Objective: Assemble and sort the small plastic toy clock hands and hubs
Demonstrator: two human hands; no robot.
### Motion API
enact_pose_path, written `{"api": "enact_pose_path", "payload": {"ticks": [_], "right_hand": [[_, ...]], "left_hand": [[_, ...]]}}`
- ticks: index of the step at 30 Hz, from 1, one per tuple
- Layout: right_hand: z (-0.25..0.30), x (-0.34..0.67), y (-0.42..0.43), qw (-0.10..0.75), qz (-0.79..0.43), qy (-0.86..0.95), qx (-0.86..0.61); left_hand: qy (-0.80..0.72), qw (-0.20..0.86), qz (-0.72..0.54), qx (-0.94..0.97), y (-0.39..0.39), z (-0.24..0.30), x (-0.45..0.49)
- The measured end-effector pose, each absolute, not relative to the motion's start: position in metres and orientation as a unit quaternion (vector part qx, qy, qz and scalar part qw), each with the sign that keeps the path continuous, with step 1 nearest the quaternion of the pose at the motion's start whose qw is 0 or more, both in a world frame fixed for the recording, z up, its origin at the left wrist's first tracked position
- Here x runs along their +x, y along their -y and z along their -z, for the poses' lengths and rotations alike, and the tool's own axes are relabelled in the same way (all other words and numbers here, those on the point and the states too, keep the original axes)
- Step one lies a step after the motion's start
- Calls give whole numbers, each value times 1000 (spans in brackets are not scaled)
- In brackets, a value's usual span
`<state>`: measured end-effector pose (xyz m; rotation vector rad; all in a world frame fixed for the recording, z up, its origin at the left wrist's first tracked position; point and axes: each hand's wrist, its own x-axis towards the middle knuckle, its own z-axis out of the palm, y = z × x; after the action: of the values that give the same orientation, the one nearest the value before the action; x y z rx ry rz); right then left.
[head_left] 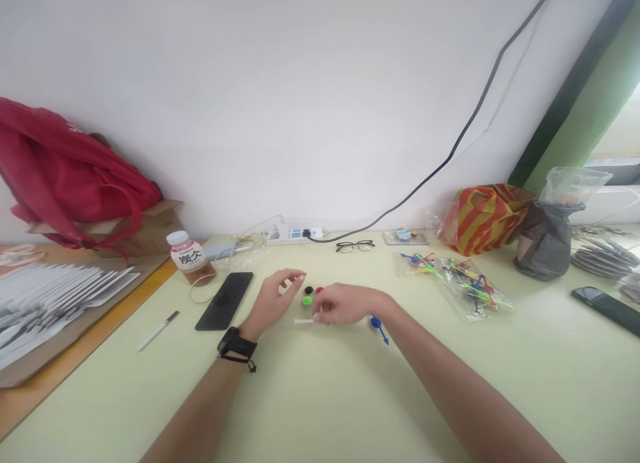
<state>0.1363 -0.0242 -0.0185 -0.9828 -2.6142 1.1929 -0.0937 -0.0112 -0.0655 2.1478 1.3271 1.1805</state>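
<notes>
My right hand [347, 304] reaches over the pale green table, its fingers pinched round one end of a short thin white stick [303, 321]. The stick's free end points left. To its left, my left hand [275, 299] hovers with thumb and fingers apart and nothing between them. Between the hands lie small round plastic pieces: a black one [309, 290], a green one [307, 301] and a red one [320, 290] partly hidden by my right hand. A blue arrow-shaped plastic piece [382, 333] with a round end lies beside my right wrist.
Left are a black phone [225, 301], a bottle [190, 257] and a white-and-brown stick [157, 331]. Behind are a power strip [296, 235] and glasses [355, 246]. Right are clear bags of colourful plastic parts [477, 289], a grey bag [543, 246] and another phone [607, 309].
</notes>
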Motion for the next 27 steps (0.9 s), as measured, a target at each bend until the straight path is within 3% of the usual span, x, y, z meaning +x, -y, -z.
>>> {"api": "enact_pose_path", "payload": {"ticks": [6, 12, 18, 27], "right_hand": [[18, 148, 14, 245, -521, 714, -398], [41, 133, 6, 301, -590, 645, -380], [36, 133, 4, 343, -498, 694, -391], [33, 137, 7, 306, -524, 697, -382]], "left_hand": [[-474, 318, -526, 631, 16, 65, -70], [-411, 412, -530, 617, 26, 73, -47], [-410, 344, -536, 653, 26, 74, -54], [-383, 162, -471, 778, 38, 58, -53]]}}
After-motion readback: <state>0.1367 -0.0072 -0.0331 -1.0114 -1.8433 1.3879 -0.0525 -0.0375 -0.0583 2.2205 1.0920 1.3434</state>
